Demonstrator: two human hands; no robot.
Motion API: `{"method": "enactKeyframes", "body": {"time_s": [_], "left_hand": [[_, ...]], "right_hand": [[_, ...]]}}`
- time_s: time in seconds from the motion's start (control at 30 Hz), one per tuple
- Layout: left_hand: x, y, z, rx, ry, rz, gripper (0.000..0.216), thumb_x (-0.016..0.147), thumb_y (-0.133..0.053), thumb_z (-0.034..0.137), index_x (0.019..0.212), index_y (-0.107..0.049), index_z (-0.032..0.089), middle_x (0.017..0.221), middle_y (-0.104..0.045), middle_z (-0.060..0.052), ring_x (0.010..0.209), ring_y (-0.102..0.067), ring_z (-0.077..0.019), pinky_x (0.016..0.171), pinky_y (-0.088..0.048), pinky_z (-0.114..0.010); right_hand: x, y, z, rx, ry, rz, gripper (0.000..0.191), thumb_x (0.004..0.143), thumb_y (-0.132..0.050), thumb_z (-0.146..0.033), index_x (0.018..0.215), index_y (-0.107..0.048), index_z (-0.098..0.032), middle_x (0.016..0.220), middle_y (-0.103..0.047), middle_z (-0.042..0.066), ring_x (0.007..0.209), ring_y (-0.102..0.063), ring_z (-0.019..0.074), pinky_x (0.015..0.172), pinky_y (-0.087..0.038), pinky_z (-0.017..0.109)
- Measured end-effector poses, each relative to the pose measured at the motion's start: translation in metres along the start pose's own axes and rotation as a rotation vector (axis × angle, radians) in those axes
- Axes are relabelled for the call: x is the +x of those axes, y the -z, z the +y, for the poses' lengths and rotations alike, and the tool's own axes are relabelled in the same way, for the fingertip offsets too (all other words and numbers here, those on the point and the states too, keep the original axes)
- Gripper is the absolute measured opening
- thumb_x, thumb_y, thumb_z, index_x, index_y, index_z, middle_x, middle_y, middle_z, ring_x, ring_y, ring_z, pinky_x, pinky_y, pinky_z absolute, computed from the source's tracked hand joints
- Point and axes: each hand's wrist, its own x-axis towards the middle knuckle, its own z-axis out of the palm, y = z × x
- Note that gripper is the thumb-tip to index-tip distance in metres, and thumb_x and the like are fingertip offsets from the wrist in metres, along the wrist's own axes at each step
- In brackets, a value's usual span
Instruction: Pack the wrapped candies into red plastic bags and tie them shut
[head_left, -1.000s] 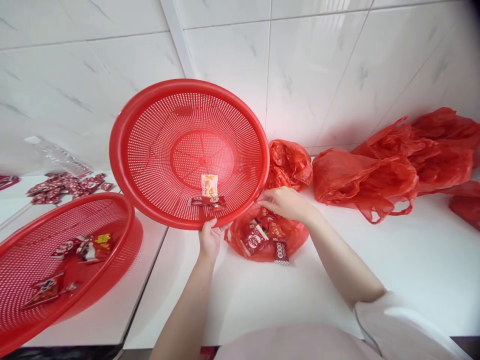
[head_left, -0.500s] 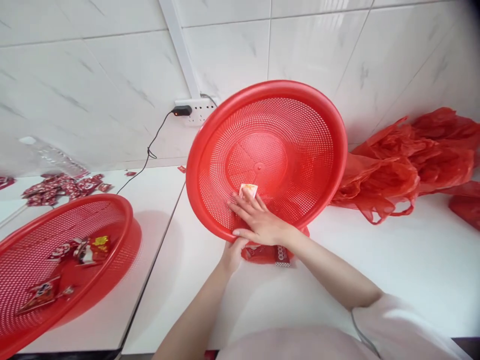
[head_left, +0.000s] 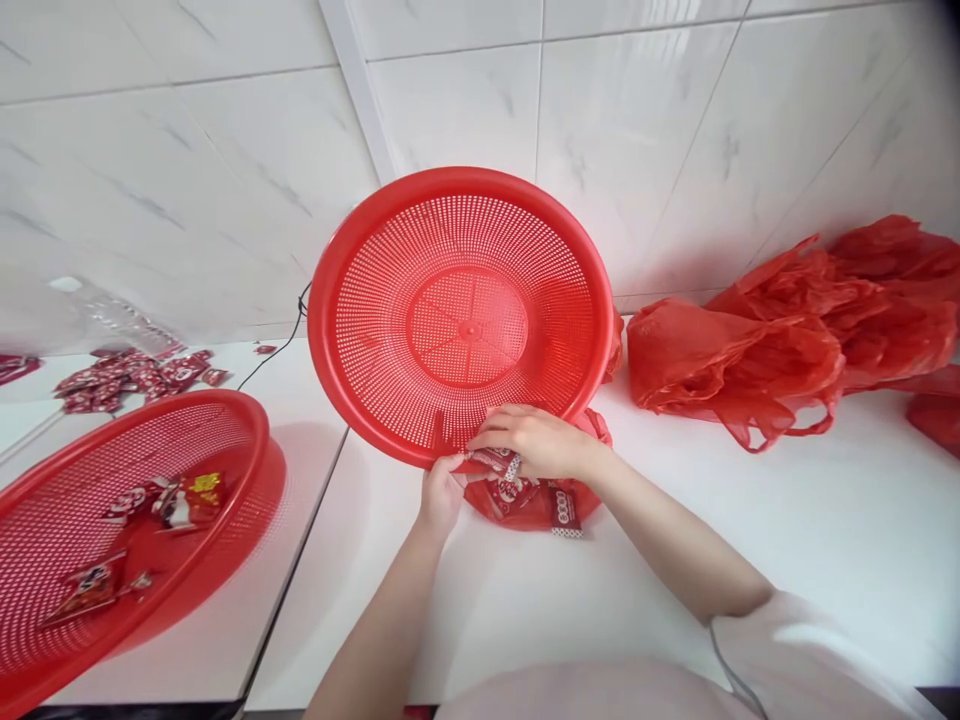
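On the white counter (head_left: 750, 560) against the tiled wall (head_left: 187, 180), your biggest thing is the round red basket (head_left: 461, 320), tipped up on its near edge so its open face looks back at you. Your left hand (head_left: 441, 495) pinches the low rim from beneath, fingers closed on it, and props the basket up. Off to your left a second basket (head_left: 112, 520) lies nearly flat with a few wrapped sweets inside, and a loose heap of wrappers (head_left: 135, 375) sits behind it. To your right, well apart, crumpled red plastic bags (head_left: 787, 340) pile against the wall.

Just beneath the tipped rim lies a small red bag (head_left: 532, 500), open, with sweet packets showing. Your right hand (head_left: 536, 442) rests at the rim directly over that bag, fingers curled around a few small packets (head_left: 501, 462); how many it grips you cannot tell from here. The bag lies straight below and slightly toward you from that grip, so your right hand is the nearer one, while the left is touching the bag's left edge.
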Motion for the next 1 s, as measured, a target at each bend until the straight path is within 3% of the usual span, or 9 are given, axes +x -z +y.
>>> {"method": "enactKeyframes", "body": {"time_s": [0.2, 0.37, 0.53, 0.8, 1.0], "left_hand": [[0.000, 0.000, 0.006, 0.006, -0.006, 0.004, 0.030, 0.067, -0.064, 0.024, 0.095, -0.069, 0.015, 0.096, -0.073, -0.007, 0.094, -0.068, -0.0293, 0.073, -0.059, -0.044], [-0.001, -0.001, 0.007, 0.012, 0.000, 0.024, 0.031, 0.063, -0.066, 0.025, 0.092, -0.068, 0.014, 0.095, -0.073, -0.008, 0.093, -0.068, -0.0303, 0.072, -0.059, -0.043], [0.004, 0.004, 0.009, -0.002, -0.052, 0.059, 0.028, 0.062, -0.066, 0.023, 0.089, -0.067, 0.015, 0.088, -0.073, -0.006, 0.090, -0.069, -0.0293, 0.074, -0.058, -0.044], [0.007, 0.009, 0.024, -0.012, -0.182, 0.097, 0.026, 0.066, -0.064, 0.021, 0.092, -0.067, 0.020, 0.094, -0.071, -0.003, 0.087, -0.067, -0.0235, 0.076, -0.057, -0.043], [0.007, 0.010, 0.031, -0.006, -0.230, 0.143, 0.030, 0.067, -0.063, 0.020, 0.097, -0.067, 0.023, 0.096, -0.070, -0.003, 0.090, -0.065, -0.0221, 0.076, -0.056, -0.040]], "right_hand": [[-0.003, 0.000, 0.003, 0.004, -0.028, 0.198, 0.031, 0.094, -0.049, -0.020, 0.122, -0.060, -0.022, 0.096, -0.069, 0.005, 0.086, -0.063, 0.0170, 0.074, -0.050, 0.030], [-0.010, 0.008, 0.002, 0.287, -0.111, 0.453, 0.030, 0.094, -0.051, -0.027, 0.123, -0.059, -0.025, 0.110, -0.070, 0.004, 0.096, -0.068, 0.0153, 0.086, -0.054, 0.029], [-0.018, 0.028, -0.003, 0.400, -0.198, 0.720, 0.024, 0.088, -0.060, -0.035, 0.109, -0.067, -0.024, 0.105, -0.072, 0.002, 0.098, -0.069, 0.0171, 0.091, -0.056, 0.032], [-0.028, 0.042, -0.001, 0.387, -0.182, 0.804, 0.023, 0.086, -0.063, -0.032, 0.107, -0.068, -0.025, 0.102, -0.073, 0.002, 0.096, -0.070, 0.0181, 0.088, -0.058, 0.033], [-0.027, 0.041, -0.001, 0.432, -0.237, 0.793, 0.024, 0.086, -0.063, -0.036, 0.105, -0.068, -0.023, 0.099, -0.074, 0.003, 0.090, -0.071, 0.0193, 0.080, -0.060, 0.033]]}}
